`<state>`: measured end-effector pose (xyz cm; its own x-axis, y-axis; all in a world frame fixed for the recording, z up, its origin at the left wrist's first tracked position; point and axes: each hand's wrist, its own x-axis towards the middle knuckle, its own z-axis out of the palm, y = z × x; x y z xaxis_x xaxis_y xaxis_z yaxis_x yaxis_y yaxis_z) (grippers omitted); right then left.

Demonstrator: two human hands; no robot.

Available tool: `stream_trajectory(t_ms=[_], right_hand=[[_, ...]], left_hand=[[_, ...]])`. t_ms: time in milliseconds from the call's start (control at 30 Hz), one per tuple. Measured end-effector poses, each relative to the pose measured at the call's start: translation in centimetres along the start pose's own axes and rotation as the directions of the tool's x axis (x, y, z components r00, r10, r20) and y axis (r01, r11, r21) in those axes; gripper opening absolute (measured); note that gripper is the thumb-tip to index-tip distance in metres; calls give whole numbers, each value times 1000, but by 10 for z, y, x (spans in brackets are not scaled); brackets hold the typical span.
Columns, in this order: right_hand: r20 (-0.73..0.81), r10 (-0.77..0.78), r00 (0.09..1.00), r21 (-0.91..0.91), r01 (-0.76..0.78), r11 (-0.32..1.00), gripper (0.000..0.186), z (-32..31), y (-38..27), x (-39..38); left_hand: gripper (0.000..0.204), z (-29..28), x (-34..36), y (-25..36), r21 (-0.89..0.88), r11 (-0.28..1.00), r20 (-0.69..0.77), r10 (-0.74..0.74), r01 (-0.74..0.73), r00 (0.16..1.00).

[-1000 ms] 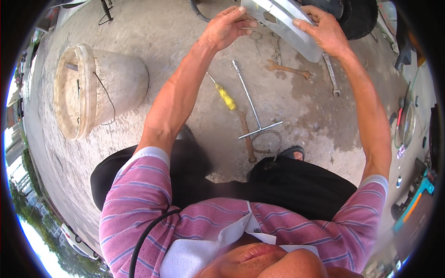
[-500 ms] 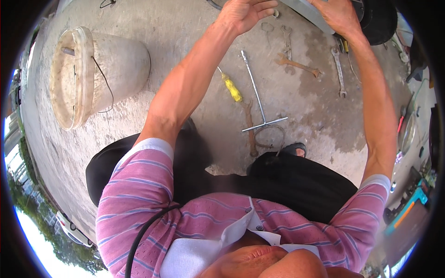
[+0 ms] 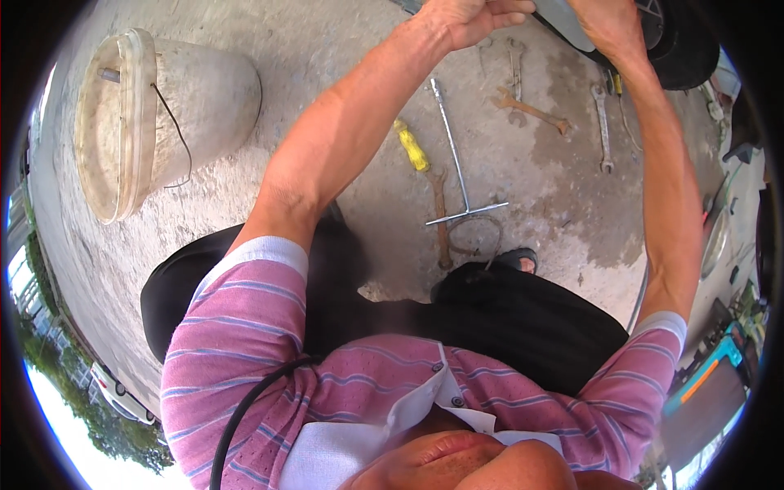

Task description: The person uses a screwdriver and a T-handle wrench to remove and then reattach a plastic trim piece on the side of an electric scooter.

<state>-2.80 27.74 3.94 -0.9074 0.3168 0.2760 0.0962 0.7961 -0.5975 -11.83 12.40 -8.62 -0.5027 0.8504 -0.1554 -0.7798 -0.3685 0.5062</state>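
Since a second ago both hands and the pale grey panel (image 3: 569,23) have slid up to the top edge of my view, so I've lost a good bit of all three; the tools on the ground look to be lying just as they were. My left hand (image 3: 467,20) is open, fingers stretched out close together, tips right by the panel's edge; I don't see it gripping anything, and can't tell if it's touching. The right hand (image 3: 608,28) is up against the panel's right side, but its fingers are cut off, so I can't say how far it's closed or how firmly it's got it; the black tyre (image 3: 694,57) is just beside that hand. Down on the concrete floor (image 3: 531,175) there's a yellow-handled screwdriver (image 3: 412,149); next to it a T-handle wrench (image 3: 452,151), crossbar lying across a rusty spanner (image 3: 442,233); a silver spanner (image 3: 603,131) sits nearer the right forearm; whitish bucket (image 3: 204,106) off to the left.
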Motion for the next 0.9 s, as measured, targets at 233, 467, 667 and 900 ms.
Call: stream_trajectory(t_ms=[233, 467, 667, 900], right_hand=[[35, -5, 999, -29, 6, 1000, 38, -8, 12, -11], [183, 113, 977, 78, -129, 989, 35, -20, 11, -17], [240, 144, 960, 99, -172, 980, 33, -20, 21, -9], [222, 141, 965, 6, -146, 989, 31, -20, 18, -10]], left_hand=[[17, 7, 0, -5, 3, 999, -23, 46, -46, 999], [18, 5, -3, -17, -30, 999, -22, 39, -40, 999], [25, 7, -4, -12, 7, 999, -1, 34, -34, 999], [27, 14, -6, -12, 35, 998, -76, 49, -47, 996]])
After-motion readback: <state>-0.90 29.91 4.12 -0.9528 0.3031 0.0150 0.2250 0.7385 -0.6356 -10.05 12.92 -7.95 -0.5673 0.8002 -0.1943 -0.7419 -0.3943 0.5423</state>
